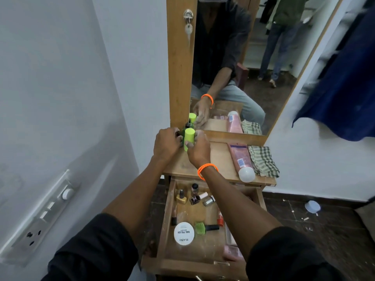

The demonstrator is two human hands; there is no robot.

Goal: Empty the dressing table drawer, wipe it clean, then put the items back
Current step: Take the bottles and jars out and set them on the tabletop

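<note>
The wooden drawer [166, 218] is pulled open below the dressing table top [221, 159]. Inside lie several nail polish bottles [194, 198], a green polish bottle [205, 228], a white round tin marked nail polish [184, 233] and a small orange tube [220, 219]. Both hands are up on the table top's far left corner. My right hand [197, 150] grips a lime-green bottle [188, 138] standing upright there. My left hand [166, 141] is closed around a small dark bottle beside it, mostly hidden by the fingers.
A pink tube with a white cap [241, 161] and a folded checked cloth [262, 160] lie on the right of the table top. The mirror [243, 63] stands behind. A white wall with a switch panel [46, 216] is left; blue fabric [341, 88] hangs right.
</note>
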